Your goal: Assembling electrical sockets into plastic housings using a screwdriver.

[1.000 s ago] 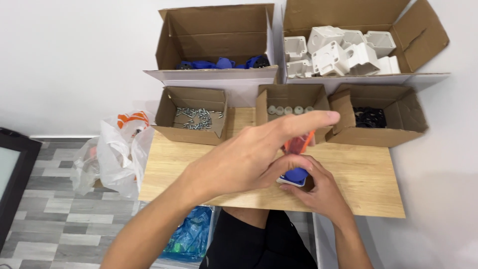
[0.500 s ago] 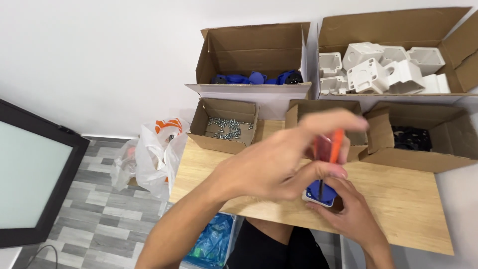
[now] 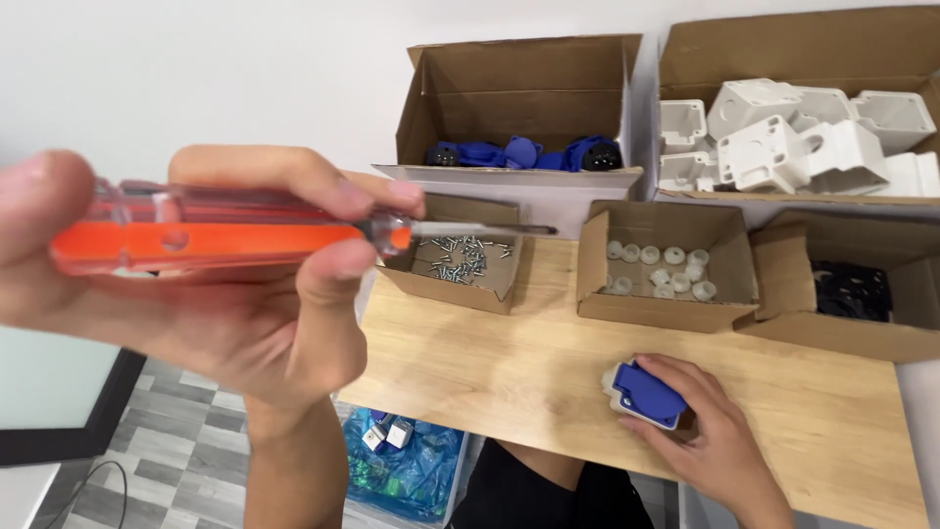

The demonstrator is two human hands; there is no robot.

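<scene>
The left hand [image 3: 211, 294] holds the orange-handled screwdriver [image 3: 235, 235] raised, fingers closed around its handle, while the right hand [image 3: 700, 431] presses the blue-and-white plastic part [image 3: 644, 394] on the wooden tabletop [image 3: 509, 362], fingers curled over it to keep it steady.

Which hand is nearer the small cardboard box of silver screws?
Left. The left hand, gripping an orange-handled screwdriver, has its tip over the box of screws; the right hand rests farther off, holding a blue-and-white plastic part.

1. I see a small assembly workstation: a wooden bench [image 3: 548, 353] lined with open cardboard boxes [image 3: 529, 98].
2. The boxes hold sorted screws [image 3: 460, 257], white housings [image 3: 793, 137], and what look like blue parts [image 3: 519, 154].
</scene>
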